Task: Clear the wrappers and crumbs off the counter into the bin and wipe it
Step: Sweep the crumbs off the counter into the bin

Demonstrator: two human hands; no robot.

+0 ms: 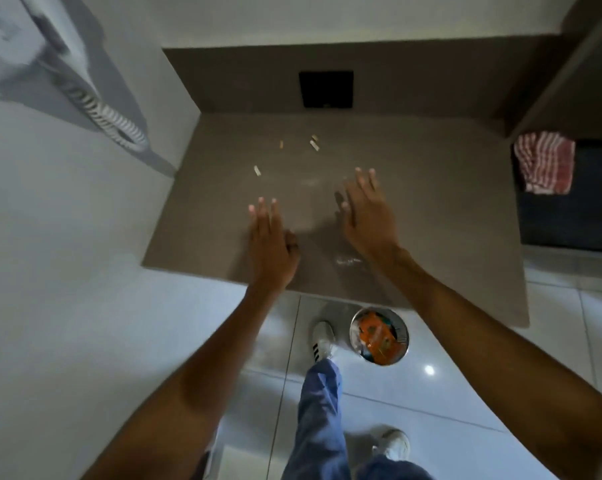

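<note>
Both hands hover over the brown counter (431, 209). My left hand (270, 244) is flat, fingers apart, holding nothing, near the counter's front left. My right hand (365, 213) is likewise spread and empty, a little farther in. Several small pale crumbs lie beyond the fingers: one (257, 170) at the left, one (281, 144) farther back, and two (314, 143) close together. A pale smear of fine crumbs (348, 261) sits near the front edge by my right wrist. The round metal bin (379, 336), holding orange wrappers, stands on the floor below the counter edge.
A red-and-white checked cloth (543, 162) lies at the right beside the counter on a dark surface. A black square panel (326, 88) is set in the back wall. A white wall unit with a coiled cord (109, 116) hangs at the left. My feet stand on glossy floor tiles.
</note>
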